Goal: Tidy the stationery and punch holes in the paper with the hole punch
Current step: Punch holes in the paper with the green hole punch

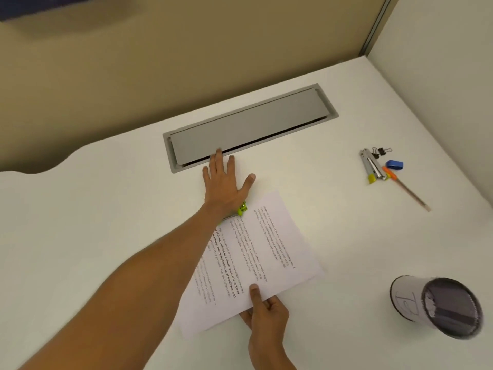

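A printed sheet of paper [256,257] lies at an angle in the middle of the white desk [80,222]. My left hand [225,186] lies flat, fingers spread, with its palm and wrist pressing down on a green hole punch [242,208] at the paper's far edge; only a green end of the punch shows. My right hand [266,313] pinches the paper's near edge, thumb on top. At the right lie a stapler [370,166], black binder clips [381,151], a blue item [394,164], an orange-capped pencil [408,190].
A paper-wrapped mesh pen cup [437,305] stands at the near right. A grey cable-tray lid [248,126] is set into the desk just beyond my left hand. Beige partition walls [133,62] close the back and right sides.
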A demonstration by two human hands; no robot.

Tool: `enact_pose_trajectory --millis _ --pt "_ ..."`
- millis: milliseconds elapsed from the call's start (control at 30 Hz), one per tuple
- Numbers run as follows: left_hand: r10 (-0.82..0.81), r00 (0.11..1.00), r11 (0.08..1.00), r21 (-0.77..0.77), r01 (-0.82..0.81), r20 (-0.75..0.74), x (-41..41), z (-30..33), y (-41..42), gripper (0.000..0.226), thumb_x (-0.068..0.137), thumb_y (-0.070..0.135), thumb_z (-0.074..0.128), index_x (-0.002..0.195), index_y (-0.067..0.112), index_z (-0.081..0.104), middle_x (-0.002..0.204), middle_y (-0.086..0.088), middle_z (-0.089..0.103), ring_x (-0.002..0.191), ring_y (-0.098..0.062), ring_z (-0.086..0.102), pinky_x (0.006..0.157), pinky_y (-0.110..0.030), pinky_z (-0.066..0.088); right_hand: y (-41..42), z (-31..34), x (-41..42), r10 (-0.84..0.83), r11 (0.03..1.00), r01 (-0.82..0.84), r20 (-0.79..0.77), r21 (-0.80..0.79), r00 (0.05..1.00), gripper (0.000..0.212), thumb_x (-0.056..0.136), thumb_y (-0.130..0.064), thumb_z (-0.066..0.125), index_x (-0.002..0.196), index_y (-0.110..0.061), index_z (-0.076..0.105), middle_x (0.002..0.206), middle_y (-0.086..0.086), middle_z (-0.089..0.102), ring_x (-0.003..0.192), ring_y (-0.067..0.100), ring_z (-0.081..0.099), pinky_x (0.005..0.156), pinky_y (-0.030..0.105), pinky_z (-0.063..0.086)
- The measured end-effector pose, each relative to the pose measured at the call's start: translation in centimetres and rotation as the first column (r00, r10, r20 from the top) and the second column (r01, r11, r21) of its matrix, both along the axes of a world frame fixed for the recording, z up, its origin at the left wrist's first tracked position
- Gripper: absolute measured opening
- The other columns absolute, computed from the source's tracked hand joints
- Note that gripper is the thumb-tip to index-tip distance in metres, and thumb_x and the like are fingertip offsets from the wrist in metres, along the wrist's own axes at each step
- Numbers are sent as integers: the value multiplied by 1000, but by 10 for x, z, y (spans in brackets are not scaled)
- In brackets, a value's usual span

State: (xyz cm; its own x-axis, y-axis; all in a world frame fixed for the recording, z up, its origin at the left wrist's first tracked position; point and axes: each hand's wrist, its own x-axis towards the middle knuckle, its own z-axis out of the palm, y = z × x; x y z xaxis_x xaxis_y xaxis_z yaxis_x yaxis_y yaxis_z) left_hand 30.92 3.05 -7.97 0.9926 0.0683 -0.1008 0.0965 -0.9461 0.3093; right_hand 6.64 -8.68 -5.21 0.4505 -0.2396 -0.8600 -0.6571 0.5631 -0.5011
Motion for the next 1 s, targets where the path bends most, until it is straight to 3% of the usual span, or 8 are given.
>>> enact_pose_trajectory --millis 233,367,500,667,767,867,1000 --pt "-62 998 997 37 61 14 -20 16 -7 82 94 68 18 150 10 31 165 -16 13 152 -34 9 123 -52 13 7 -3 -4 -52 997 48 -51 -65 997 7 87 -10 73 82 -5 73 72 11 69 75 25 71 61 36 61" --pt "-87 996 995 49 85 32 -21 13 -7 89 91 72 8 152 11 27 165 -14 12 153 -31 6 124 -51 11 11 0 -4 -57 983 55 -11 -176 998 7 84 0 74 85 7 74 51 6 66 50 22 66 47 32 57" --pt "-61 997 998 19 61 36 -23 21 -7 85 92 69 16 151 9 31 164 -16 17 152 -32 10 123 -50 13 16 -6 -13 -71 982 71 6 -173 997 6 83 9 71 86 13 73 53 14 65 52 27 66 56 41 59" --pt "166 978 984 -92 -155 126 -42 44 7 72 98 59 32 146 7 38 160 -17 26 148 -35 19 120 -53 22 8 -5 -31 -38 993 43 48 -110 998 7 86 7 68 91 7 73 65 12 74 60 30 71 70 52 59" --pt "366 920 922 -188 -339 137 -78 53 28 64 97 48 50 141 3 43 153 -20 36 142 -37 28 113 -53 31 2 -4 -39 -50 992 53 31 -111 998 9 84 7 71 92 9 73 72 15 74 64 28 70 70 56 59" --pt "504 862 835 -284 -471 56 -127 55 48 65 93 42 61 141 1 41 148 -19 41 138 -36 31 108 -54 35 -4 -4 -46 -19 990 19 4 -137 1000 3 83 1 74 81 3 73 67 12 72 61 29 67 70 57 59" --pt "624 771 695 -362 -621 -125 -192 54 67 75 87 37 72 144 3 35 146 -18 42 138 -36 31 108 -53 36 -7 -5 -54 1 990 1 12 -140 1000 18 84 -4 75 68 -5 68 65 10 69 64 29 65 70 51 61"
